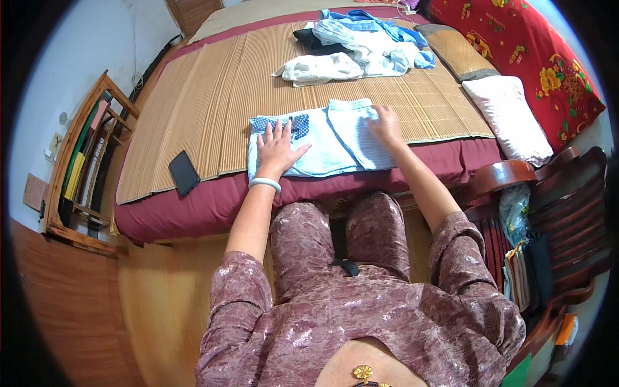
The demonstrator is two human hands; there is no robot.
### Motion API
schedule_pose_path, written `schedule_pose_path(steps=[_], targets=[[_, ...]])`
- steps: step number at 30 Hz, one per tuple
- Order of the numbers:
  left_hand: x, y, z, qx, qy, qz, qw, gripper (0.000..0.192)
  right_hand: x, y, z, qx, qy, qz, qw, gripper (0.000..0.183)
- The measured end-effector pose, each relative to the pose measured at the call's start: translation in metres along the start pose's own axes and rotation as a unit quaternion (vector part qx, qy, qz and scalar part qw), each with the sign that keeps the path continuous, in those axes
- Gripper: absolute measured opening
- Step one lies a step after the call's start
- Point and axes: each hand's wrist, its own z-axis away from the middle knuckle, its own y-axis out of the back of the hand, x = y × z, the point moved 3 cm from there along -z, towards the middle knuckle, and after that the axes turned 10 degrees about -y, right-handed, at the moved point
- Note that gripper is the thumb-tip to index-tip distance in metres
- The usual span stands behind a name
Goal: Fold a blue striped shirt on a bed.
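Observation:
A light blue garment (314, 138) with a collar-like band and a dotted dark blue patch lies folded at the near edge of the bed. Flat on its left part rests my left hand (278, 147), fingers apart, with a pale bangle at the wrist. My right hand (386, 126) is at the garment's upper right edge; its fingertips touch the cloth, and whether they pinch it is not plain. Beyond them lies a loose heap of white, blue and black clothes (358, 46).
A black smartphone (184, 173) lies at the bed's near left edge on the bamboo mat (232, 87). A folded white towel (508, 116) and a pillow (457, 53) lie at the right. A dark wooden chair (566, 227) with a plastic bag stands at the right.

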Motion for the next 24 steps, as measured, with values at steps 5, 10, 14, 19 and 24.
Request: schedule_pose_path(steps=[5, 10, 14, 19, 24], targets=[[-0.006, 0.000, 0.002, 0.007, 0.013, -0.009, 1.000, 0.097, 0.021, 0.020, 0.002, -0.100, -0.201, 0.079, 0.971, 0.046], [0.013, 0.000, -0.004, 0.008, 0.018, 0.007, 1.000, 0.099, 0.052, 0.012, -0.009, -0.121, -0.125, -0.002, 0.985, 0.048], [0.023, -0.001, -0.005, 0.019, 0.036, 0.025, 0.999, 0.101, 0.066, 0.014, -0.016, -0.136, -0.223, -0.181, 0.948, 0.037], [0.045, -0.003, -0.009, 0.027, 0.038, 0.052, 0.998, 0.099, 0.069, 0.030, -0.004, -0.253, -0.256, -0.332, 0.872, 0.027], [0.047, -0.011, -0.018, 0.140, -0.036, 0.236, 0.961, 0.089, 0.014, 0.075, 0.002, -0.279, -0.217, -0.380, 0.855, 0.030]])
